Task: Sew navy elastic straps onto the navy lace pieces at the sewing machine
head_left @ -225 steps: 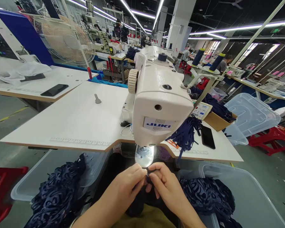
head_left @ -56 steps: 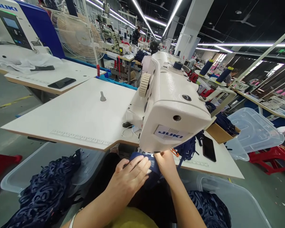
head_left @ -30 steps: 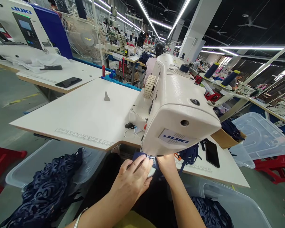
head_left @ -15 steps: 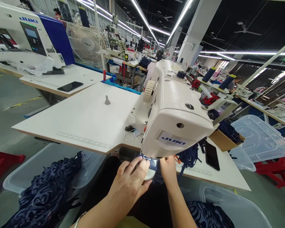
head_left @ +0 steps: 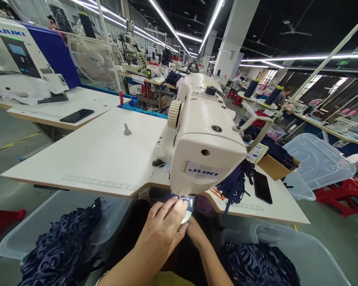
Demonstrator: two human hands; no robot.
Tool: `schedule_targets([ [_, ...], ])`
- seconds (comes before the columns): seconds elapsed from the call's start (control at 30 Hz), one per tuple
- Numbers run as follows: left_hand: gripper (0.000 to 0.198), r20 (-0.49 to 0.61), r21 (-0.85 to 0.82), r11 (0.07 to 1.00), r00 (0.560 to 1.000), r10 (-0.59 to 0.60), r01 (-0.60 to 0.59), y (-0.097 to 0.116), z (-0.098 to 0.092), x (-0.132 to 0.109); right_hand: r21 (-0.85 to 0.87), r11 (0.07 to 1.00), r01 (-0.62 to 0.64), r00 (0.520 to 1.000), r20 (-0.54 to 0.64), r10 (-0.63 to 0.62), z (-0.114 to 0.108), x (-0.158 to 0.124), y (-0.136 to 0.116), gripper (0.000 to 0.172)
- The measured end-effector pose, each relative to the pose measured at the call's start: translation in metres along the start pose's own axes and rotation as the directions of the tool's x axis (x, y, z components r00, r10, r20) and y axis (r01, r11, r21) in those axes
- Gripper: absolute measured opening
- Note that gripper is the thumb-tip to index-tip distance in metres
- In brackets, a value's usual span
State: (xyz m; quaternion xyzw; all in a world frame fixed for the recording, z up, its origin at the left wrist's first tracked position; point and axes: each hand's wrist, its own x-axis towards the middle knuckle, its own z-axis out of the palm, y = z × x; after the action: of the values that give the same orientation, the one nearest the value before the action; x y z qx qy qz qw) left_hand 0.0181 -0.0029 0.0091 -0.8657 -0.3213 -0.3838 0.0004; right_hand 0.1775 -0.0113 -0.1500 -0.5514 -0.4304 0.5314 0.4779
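Observation:
A white JUKI sewing machine stands in front of me, its head end towards me. Below its head, my left hand presses its fingers together on a small piece of navy fabric at the machine's white rounded bed end. My right hand is low beside that bed end, close to my left fingertips. Its fingers are mostly hidden, so what they hold does not show. To the right, orange-handled scissors lie on the table near a bundle of navy straps.
Black phones lie on the right tabletop and the left table. Clear bins hold dark patterned fabric at lower left and lower right. A cardboard box and red stool are at right.
My right hand has moved left and down, from beside the machine head to under the bed end. My left hand stays on the fabric. The view has shifted slightly right.

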Motion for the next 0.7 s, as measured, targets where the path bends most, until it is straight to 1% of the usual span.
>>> schedule_targets([
  [0.07, 0.030, 0.010, 0.001, 1.000, 1.000, 0.013, -0.013, -0.002, 0.000, 0.000, 0.008, 1.000, 0.007, 0.989, 0.148, -0.008, 0.012, -0.004, 0.001, 0.037],
  [0.13, 0.030, 0.032, 0.029, 0.998, 0.998, 0.049, -0.050, -0.003, -0.001, 0.002, 0.008, 1.000, 0.017, 0.969, 0.247, -0.018, 0.022, -0.008, 0.001, 0.037],
  [0.2, 0.030, 0.052, 0.064, 0.995, 0.996, 0.079, -0.082, -0.004, -0.002, 0.003, 0.000, 1.000, 0.020, 0.952, 0.304, -0.020, 0.027, -0.012, 0.002, 0.035],
  [0.27, 0.026, 0.039, 0.065, 0.994, 0.996, 0.081, -0.083, -0.005, -0.003, 0.002, -0.022, 1.000, 0.006, 0.940, 0.341, 0.002, 0.028, -0.017, 0.007, 0.033],
  [0.3, 0.024, 0.018, 0.037, 0.995, 0.996, 0.092, -0.092, -0.007, -0.004, -0.001, -0.038, 0.999, -0.009, 0.934, 0.357, 0.022, 0.025, -0.021, 0.010, 0.029],
  [0.37, 0.027, -0.013, -0.050, 0.982, 0.983, 0.183, -0.183, -0.014, -0.006, -0.013, -0.072, 0.996, -0.049, 0.920, 0.384, 0.074, 0.014, -0.028, 0.016, 0.019],
  [0.4, 0.030, -0.031, -0.096, 0.960, 0.965, 0.261, -0.263, -0.021, -0.008, -0.022, -0.085, 0.994, -0.070, 0.916, 0.390, 0.098, 0.004, -0.032, 0.018, 0.014],
  [0.43, 0.034, -0.014, -0.114, 0.929, 0.935, 0.353, -0.353, -0.031, -0.008, -0.033, -0.093, 0.992, -0.089, 0.914, 0.389, 0.119, -0.008, -0.037, 0.019, 0.012],
  [0.5, 0.033, 0.052, -0.059, 0.910, 0.909, 0.414, -0.411, -0.059, -0.008, -0.057, -0.088, 0.988, -0.125, 0.924, 0.353, 0.149, -0.039, -0.046, 0.017, 0.016],
  [0.53, 0.032, 0.106, -0.008, 0.927, 0.922, 0.373, -0.375, -0.076, -0.006, -0.069, -0.076, 0.987, -0.142, 0.936, 0.315, 0.159, -0.055, -0.051, 0.014, 0.021],
  [0.6, 0.034, 0.235, 0.113, 0.968, 0.953, 0.192, -0.223, -0.106, 0.001, -0.089, -0.031, 0.987, -0.160, 0.965, 0.204, 0.163, -0.082, -0.060, 0.006, 0.031],
  [0.63, 0.035, 0.331, 0.175, 0.977, 0.942, 0.055, -0.119, -0.116, 0.006, -0.097, -0.002, 0.987, -0.160, 0.976, 0.148, 0.158, -0.090, -0.063, 0.001, 0.038],
  [0.67, 0.034, 0.407, 0.191, 0.981, 0.912, -0.044, -0.037, -0.122, 0.012, -0.103, 0.029, 0.987, -0.155, 0.984, 0.097, 0.152, -0.094, -0.065, -0.004, 0.044],
  [0.7, 0.032, 0.453, 0.173, 0.985, 0.886, -0.098, 0.020, -0.121, 0.018, -0.106, 0.058, 0.987, -0.152, 0.987, 0.059, 0.148, -0.093, -0.066, -0.010, 0.049],
])
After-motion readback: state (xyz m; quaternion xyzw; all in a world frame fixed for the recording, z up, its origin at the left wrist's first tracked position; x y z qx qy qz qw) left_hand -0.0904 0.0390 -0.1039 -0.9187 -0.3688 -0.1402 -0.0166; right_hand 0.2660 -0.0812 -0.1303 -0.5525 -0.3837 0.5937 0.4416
